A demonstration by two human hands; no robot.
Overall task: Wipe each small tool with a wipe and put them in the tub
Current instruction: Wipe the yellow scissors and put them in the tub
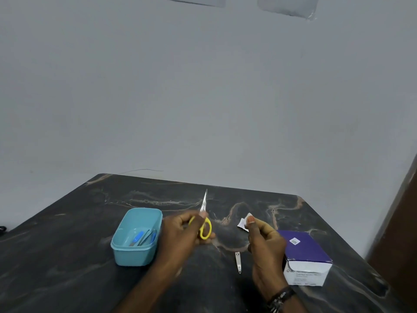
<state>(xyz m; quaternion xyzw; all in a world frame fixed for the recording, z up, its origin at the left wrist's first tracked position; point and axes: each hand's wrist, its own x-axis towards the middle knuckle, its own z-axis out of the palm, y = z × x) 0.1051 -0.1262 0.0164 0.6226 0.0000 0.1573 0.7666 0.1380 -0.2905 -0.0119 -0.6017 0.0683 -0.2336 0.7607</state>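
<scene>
Left hand (180, 233) is gripping yellow-handled scissors (204, 219) above the surface (67, 256), thin metal blades pointing up and away. Right hand (265, 241) is pinching a small crumpled white wipe (244, 223) between thumb and fingers. Just left of the hands, a rounded light-blue plastic tub (135, 238) is holding thin tools with blue parts. Metal nail clippers (238, 262) are lying between the wrists. A purple-and-white cardboard box (304, 258) is standing right.

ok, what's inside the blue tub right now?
The blue tub holds a few slim tools, at least one with a blue handle, leaning toward its right wall. The exact count is unclear, and the near wall hides part of the floor.
</scene>
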